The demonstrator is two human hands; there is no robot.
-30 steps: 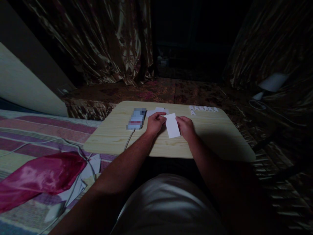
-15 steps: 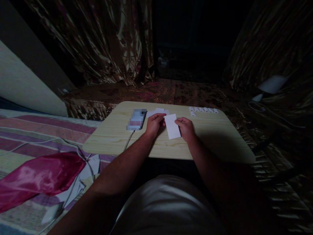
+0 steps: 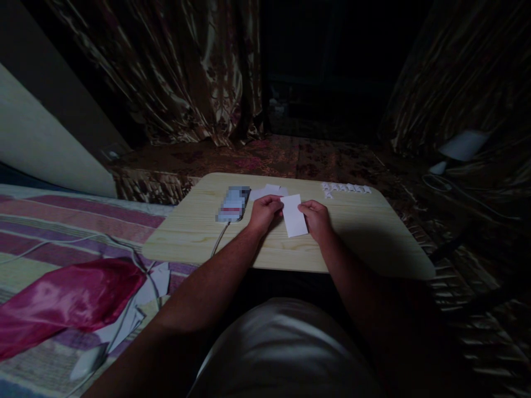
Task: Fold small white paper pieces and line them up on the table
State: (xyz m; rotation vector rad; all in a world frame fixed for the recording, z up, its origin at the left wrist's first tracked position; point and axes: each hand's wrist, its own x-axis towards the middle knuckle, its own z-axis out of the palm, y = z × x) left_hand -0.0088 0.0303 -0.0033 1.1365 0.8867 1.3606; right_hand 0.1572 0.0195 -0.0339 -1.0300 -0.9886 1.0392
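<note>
A white piece of paper (image 3: 295,216) is held slightly tilted above the small wooden table (image 3: 182,237). My left hand (image 3: 265,213) pinches it at the upper left edge. On the other side, my right hand (image 3: 315,217) grips its right edge between thumb and fingers. Behind my left hand lie more sheets of white paper (image 3: 272,188), partly hidden. To the left is a phone (image 3: 233,204) with a blurred screen and a cable (image 3: 219,239) running from it. Several small folded paper pieces (image 3: 347,188) sit in a row at the far right of the tabletop.
A striped bed (image 3: 83,215) lies left of the table, with a shiny pink cloth (image 3: 78,296), paper scraps (image 3: 155,284) and a white charger (image 3: 88,362) on it. A lamp (image 3: 464,145) stands at the right. Patterned curtains (image 3: 224,72) hang behind.
The view has shifted very slightly. Both hands keep their hold on the white paper, and my left-hand fingers have moved a little along its upper left edge.
</note>
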